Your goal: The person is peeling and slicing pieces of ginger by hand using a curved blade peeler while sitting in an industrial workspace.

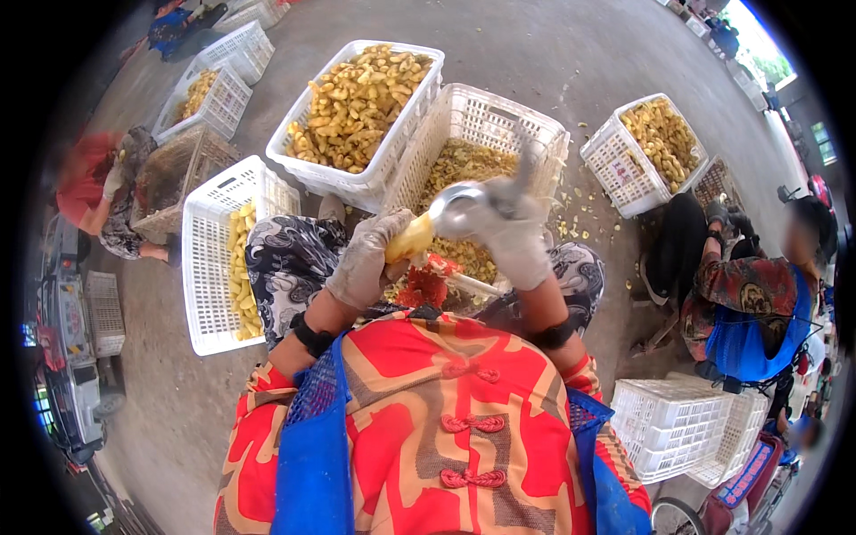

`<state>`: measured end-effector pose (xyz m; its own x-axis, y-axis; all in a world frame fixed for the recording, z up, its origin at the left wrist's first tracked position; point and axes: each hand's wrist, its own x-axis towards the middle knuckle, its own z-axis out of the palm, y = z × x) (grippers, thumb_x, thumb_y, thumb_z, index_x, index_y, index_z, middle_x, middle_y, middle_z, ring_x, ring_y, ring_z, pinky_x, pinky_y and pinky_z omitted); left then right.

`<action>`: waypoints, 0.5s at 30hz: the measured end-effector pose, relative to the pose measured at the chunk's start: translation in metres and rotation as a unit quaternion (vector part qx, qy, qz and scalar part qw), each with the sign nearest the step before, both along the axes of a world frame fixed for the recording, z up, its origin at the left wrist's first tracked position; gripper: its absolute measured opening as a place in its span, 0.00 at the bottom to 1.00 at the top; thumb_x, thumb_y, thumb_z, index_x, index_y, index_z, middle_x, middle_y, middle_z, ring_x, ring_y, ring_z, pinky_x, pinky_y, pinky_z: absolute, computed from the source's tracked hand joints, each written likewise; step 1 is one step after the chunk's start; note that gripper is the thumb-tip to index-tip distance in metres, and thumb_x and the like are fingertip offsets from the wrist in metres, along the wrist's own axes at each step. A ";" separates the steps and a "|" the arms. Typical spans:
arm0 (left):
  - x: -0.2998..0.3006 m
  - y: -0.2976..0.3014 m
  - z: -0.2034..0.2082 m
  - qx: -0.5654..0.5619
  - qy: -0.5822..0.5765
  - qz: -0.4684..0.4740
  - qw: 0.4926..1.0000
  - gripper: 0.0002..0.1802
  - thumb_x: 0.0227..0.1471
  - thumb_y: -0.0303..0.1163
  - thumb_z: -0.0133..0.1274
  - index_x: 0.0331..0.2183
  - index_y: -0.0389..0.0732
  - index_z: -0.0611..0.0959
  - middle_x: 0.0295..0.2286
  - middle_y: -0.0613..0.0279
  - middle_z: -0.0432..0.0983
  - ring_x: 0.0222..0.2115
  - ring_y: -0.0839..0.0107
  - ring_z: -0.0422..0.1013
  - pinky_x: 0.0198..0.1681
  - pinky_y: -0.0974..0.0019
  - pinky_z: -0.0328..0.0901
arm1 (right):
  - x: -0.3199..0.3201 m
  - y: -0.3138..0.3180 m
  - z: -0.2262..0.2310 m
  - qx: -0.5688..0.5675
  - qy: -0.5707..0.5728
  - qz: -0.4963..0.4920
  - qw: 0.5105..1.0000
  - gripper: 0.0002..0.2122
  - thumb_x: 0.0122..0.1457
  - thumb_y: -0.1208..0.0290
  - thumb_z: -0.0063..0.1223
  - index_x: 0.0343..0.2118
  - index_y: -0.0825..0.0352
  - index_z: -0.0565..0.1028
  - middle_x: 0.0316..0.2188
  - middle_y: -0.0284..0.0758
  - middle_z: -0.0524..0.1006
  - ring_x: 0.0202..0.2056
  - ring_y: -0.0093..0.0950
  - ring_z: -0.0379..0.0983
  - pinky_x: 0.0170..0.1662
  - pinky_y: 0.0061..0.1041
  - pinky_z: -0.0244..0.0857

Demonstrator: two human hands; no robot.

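Note:
My left hand (359, 260), in a pale glove, is closed round a yellow, elongated vegetable (410, 241) whose kind I cannot make out. Against its far end sits the rounded, shiny end of a metal tool (458, 198). My right hand (519, 248), gloved too and smeared by motion, grips this tool; a dark, blurred part sticks up above the fingers. Beneath both hands stands a white crate (513, 109) with peelings and scraps inside. Something red (421, 287) lies below my hands, partly hidden. To the left, a white crate (205, 267) holds smooth yellow pieces.
Ahead, another white crate (283, 153) is heaped with brownish-yellow pieces. A similar full crate (618, 183) stands right, beside a seated person (744, 294). Another person (89, 174) sits far left near crates. Stacked white crates (664, 428) are at lower right; scraps litter the floor.

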<state>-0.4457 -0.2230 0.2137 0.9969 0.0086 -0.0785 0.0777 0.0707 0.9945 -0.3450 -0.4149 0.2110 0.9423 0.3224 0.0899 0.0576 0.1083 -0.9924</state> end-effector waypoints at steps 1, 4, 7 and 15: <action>0.001 -0.001 -0.012 0.146 -0.120 0.019 0.982 0.18 0.60 0.40 0.40 0.42 0.36 0.74 0.29 0.62 0.71 0.20 0.82 0.65 0.14 0.83 0.54 | -0.004 0.005 0.006 -0.041 -0.037 0.048 0.997 0.04 0.52 0.79 0.55 0.32 0.67 0.75 0.24 0.27 0.76 0.22 0.13 0.69 0.23 0.13 0.63; 0.002 -0.009 0.010 -0.113 0.030 0.040 0.992 0.21 0.60 0.44 0.42 0.45 0.35 0.72 0.30 0.60 0.72 0.20 0.81 0.66 0.14 0.83 0.56 | 0.019 -0.013 -0.011 0.042 0.071 -0.085 0.993 0.05 0.52 0.79 0.55 0.32 0.67 0.76 0.24 0.28 0.76 0.21 0.14 0.70 0.23 0.12 0.63; 0.004 0.003 0.002 -0.353 0.135 -0.026 0.925 0.26 0.59 0.48 0.43 0.47 0.35 0.70 0.30 0.60 0.72 0.19 0.81 0.67 0.14 0.82 0.59 | 0.010 -0.020 0.005 0.056 0.101 -0.073 0.991 0.05 0.53 0.78 0.56 0.33 0.68 0.76 0.24 0.28 0.76 0.21 0.13 0.69 0.22 0.12 0.63; 0.011 -0.012 0.007 -0.248 0.177 0.111 0.946 0.18 0.60 0.48 0.41 0.37 0.44 0.75 0.20 0.67 0.71 0.15 0.82 0.65 0.12 0.82 0.56 | -0.020 0.005 0.022 0.055 0.083 -0.004 0.995 0.06 0.50 0.77 0.62 0.29 0.68 0.75 0.22 0.24 0.74 0.24 0.10 0.67 0.26 0.13 0.63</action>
<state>-0.4343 -0.2352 0.2208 0.8851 0.0888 -0.4568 0.3291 0.5747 0.7493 -0.3647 -0.4099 0.2330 0.9493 0.3126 -0.0335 -0.1058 0.2175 -0.9703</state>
